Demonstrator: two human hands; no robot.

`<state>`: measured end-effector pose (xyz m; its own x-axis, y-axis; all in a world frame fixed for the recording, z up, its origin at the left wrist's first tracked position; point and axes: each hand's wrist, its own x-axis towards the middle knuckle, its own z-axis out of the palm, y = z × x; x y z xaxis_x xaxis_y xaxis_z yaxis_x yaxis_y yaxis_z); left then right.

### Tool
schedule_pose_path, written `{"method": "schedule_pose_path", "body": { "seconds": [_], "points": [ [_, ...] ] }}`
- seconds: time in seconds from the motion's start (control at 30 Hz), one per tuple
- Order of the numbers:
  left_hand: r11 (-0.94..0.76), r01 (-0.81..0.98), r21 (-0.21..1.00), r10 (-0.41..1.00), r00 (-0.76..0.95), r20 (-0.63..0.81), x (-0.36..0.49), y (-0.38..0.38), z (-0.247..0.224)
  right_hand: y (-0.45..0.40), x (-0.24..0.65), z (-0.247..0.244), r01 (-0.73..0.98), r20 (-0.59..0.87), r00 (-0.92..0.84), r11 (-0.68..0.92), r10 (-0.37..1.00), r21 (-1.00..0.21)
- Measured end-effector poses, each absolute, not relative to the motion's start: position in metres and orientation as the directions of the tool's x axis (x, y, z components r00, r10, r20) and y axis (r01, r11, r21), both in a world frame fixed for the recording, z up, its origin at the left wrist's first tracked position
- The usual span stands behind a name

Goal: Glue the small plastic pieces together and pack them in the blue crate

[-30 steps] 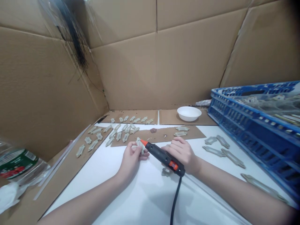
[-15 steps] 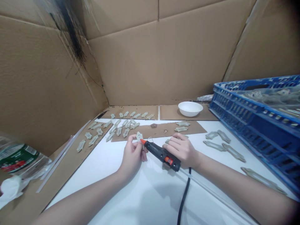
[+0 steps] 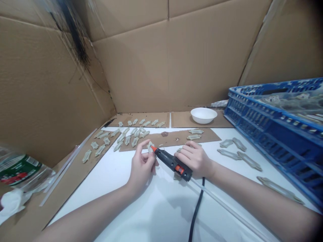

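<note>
The left hand (image 3: 141,169) was closed in a pinch, thumb and fingers holding a small beige shaped piece (image 3: 150,147) up off the desk, which left its edge open to the tip of the tool. The right hand (image 3: 195,159) was closed around a black hot glue gun (image 3: 173,164), steadying it low with the orange nozzle (image 3: 152,148) angled in at the piece, touching it or just beside it; the exact contact was too small to tell. A clear glue stick (image 3: 227,208) ran out of the back of the gun, and the black cable (image 3: 196,205) trailed toward the near edge, away from both hands.

The white desk (image 3: 151,218) lay beneath them. Just past the hands, a cardboard strip (image 3: 156,143) carried a few flat pieces (image 3: 194,137) and a brown blob (image 3: 164,133), while more pieces (image 3: 87,156) sat in rows on cardboard sheets to the left, spaced so that each stayed separate. Larger frame-like pieces (image 3: 238,149) lay on the bare desk to the right, beside a blue plastic crate (image 3: 264,124). A plastic bottle (image 3: 17,169) and white tissue (image 3: 11,201) sat at the left, a white bowl (image 3: 203,115) stood at the back, and cardboard walls (image 3: 164,60) closed in the bench.
</note>
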<state>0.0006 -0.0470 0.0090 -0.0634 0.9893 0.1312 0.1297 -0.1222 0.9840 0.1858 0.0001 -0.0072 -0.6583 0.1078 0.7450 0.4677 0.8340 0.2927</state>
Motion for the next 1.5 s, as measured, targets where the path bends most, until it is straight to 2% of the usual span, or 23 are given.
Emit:
{"method": "schedule_pose_path", "body": {
  "seconds": [0.6,1.5],
  "points": [
    [-0.108,0.157,0.982,0.989,-0.082,0.122,0.0006,-0.048,0.011,0.0007,0.1833,-0.0045,0.49,0.739,-0.666,0.807,0.102,0.33],
    [-0.127,0.134,0.983,0.987,-0.077,0.138,-0.0007,-0.0473,0.0109,-0.0009,0.1842,-0.0048,0.514,0.75,-0.647,0.805,0.137,0.295]
  ]
}}
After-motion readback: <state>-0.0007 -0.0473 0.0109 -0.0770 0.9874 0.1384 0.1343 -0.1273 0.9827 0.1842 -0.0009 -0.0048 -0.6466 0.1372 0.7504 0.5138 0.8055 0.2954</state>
